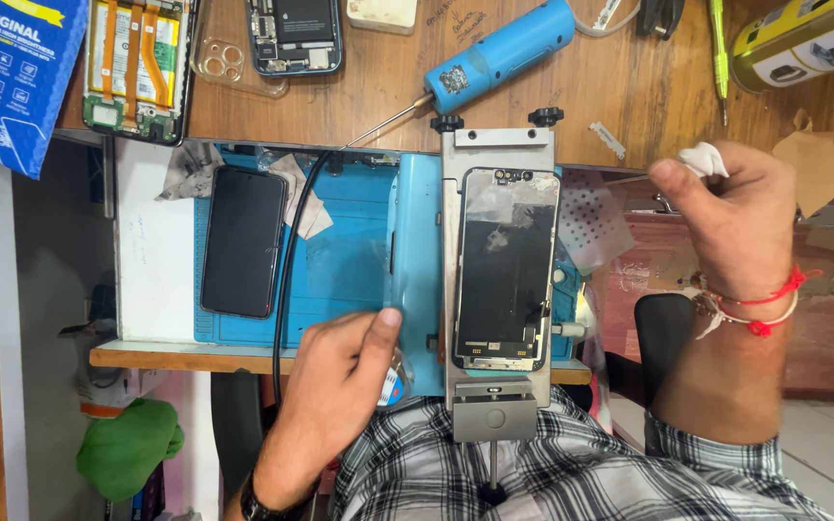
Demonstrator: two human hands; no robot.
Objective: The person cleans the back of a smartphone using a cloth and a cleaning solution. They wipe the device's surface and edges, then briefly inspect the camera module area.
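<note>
A phone display panel (506, 270) lies clamped in a grey metal holder (494, 405) over a blue work mat (340, 260). My left hand (335, 386) sits at the mat's near edge, left of the holder, closed on a small bottle with a red and blue label (393, 386). My right hand (731, 217) hovers to the right of the panel and pinches a small white wad of tissue (705, 159) between thumb and fingers. Red and white thread bands circle that wrist.
A black phone (243, 241) lies on the mat's left, beside a black cable (287, 260). On the wooden bench behind: a blue electric screwdriver (499, 53), two opened phones (137, 63) (293, 34), a blue box (12, 72), a yellow can (803, 39).
</note>
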